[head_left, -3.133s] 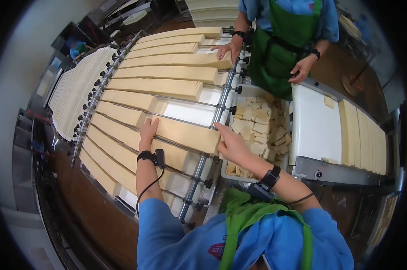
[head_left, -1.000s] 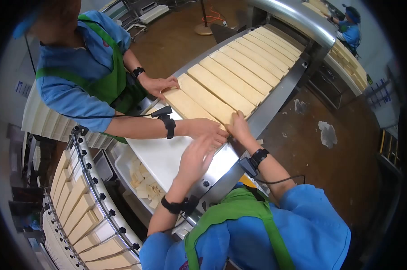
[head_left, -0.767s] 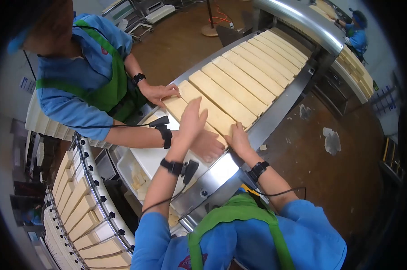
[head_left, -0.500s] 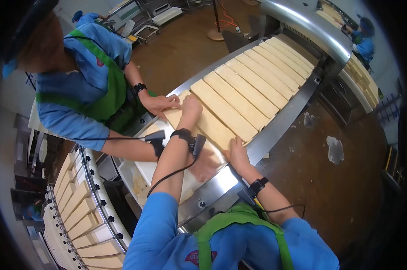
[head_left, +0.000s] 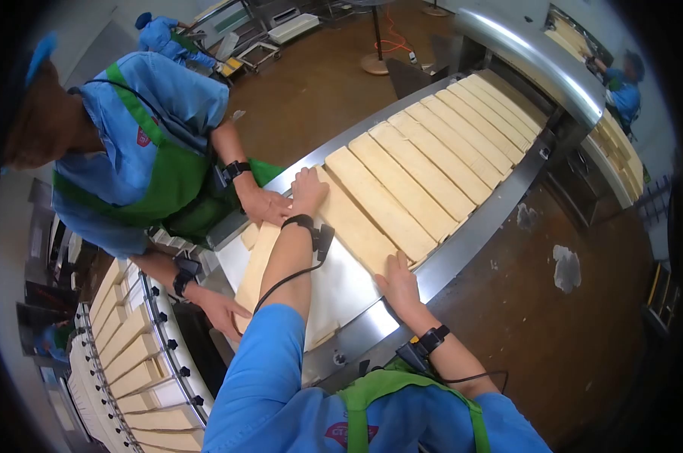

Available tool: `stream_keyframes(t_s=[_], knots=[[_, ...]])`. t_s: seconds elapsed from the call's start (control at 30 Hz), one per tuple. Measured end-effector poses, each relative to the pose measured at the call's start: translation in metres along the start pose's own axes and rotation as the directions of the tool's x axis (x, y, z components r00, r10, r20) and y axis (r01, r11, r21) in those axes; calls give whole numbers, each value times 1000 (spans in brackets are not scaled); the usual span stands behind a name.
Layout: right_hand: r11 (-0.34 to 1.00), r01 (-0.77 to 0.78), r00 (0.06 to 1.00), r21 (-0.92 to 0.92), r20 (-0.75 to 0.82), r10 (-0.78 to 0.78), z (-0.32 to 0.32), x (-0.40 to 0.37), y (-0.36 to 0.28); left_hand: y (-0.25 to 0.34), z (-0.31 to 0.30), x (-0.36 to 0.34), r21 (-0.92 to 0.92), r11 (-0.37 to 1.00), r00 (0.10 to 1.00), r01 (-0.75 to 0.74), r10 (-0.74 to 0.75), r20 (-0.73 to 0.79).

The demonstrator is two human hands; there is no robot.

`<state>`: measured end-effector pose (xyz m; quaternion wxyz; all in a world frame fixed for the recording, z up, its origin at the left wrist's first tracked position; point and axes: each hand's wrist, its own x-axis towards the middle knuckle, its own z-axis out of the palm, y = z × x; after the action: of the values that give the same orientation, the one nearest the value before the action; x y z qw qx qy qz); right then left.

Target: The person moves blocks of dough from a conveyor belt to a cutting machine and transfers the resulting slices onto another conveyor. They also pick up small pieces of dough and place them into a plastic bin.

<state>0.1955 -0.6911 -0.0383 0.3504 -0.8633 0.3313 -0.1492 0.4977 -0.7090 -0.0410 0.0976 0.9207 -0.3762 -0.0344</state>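
A long pale yellow slab (head_left: pixel 356 224), dough-like in look, lies crosswise at the near end of a row of similar slabs (head_left: pixel 411 167) on a metal-edged conveyor. My left hand (head_left: pixel 309 190) has its fingers curled over the slab's far end. At the near end, my right hand (head_left: pixel 399 285) grips the corner with its fingers pressed together. Partly hidden behind my left forearm is another slab (head_left: pixel 260 248). A co-worker's left hand (head_left: pixel 264 205) touches its far end, and that person's right hand (head_left: pixel 224 313) is at its near end.
Bare white and metal surface (head_left: pixel 345 283) shows between the two slabs. At lower left stands a rack (head_left: pixel 168 343) with several slabs and black knobs. A rounded steel machine hood (head_left: pixel 534 60) spans the conveyor's far end. Other people work in the background.
The co-worker's slab has moved left, away from mine, and that person's right hand has come from the tray to its near end. My hands stay at my slab's ends.
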Motion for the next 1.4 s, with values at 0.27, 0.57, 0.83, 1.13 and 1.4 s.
stream_keyframes(t_s=[0.27, 0.57, 0.83, 1.13, 1.4], knots=[[977, 209, 969, -51, 143, -200, 4, 3, 5, -58, -32, -57, 88, 949, 942, 303, -312, 121], [918, 293, 878, -266, 455, -148, 21, 33, -36, -155, -25, -267, -607, 723, 871, 330, -481, -98], [747, 665, 711, 20, 290, -641, 110, -59, -177, -269, -90, -427, -821, 529, 381, 215, -819, -429], [671, 384, 669, 635, 309, -676, 216, -177, -352, -500, -148, -623, -771, 523, 149, 363, -849, -506], [634, 505, 572, 585, 323, -754, 265, -217, -410, -559, -174, -670, 17, 529, 517, 849, -823, -235]])
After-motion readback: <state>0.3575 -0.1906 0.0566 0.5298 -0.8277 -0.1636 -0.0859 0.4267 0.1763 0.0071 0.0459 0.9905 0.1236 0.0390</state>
